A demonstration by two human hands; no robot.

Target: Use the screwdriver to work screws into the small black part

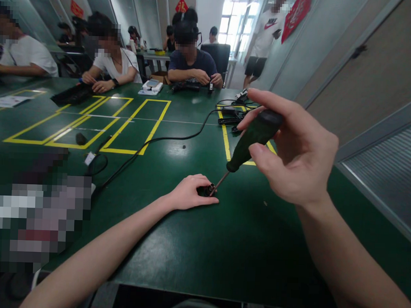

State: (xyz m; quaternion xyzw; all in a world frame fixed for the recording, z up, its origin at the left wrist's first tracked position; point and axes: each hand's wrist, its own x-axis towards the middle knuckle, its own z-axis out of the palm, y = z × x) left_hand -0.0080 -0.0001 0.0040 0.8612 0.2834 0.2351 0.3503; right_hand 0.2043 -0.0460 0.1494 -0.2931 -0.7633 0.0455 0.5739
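We look from head, forward and down: right hand very near, worktop below, bright window far off.

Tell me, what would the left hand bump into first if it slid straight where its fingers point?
Probably the screwdriver, at its thin metal shaft, which slants down close to the left hand. Depth is hard to judge, so I can't be sure.

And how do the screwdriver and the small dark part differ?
The screwdriver is long; the small dark part is much shorter. The screwdriver slants in the right hand, mostly exposed, while the small dark part sits low in the left hand, partly hidden. Both are held.
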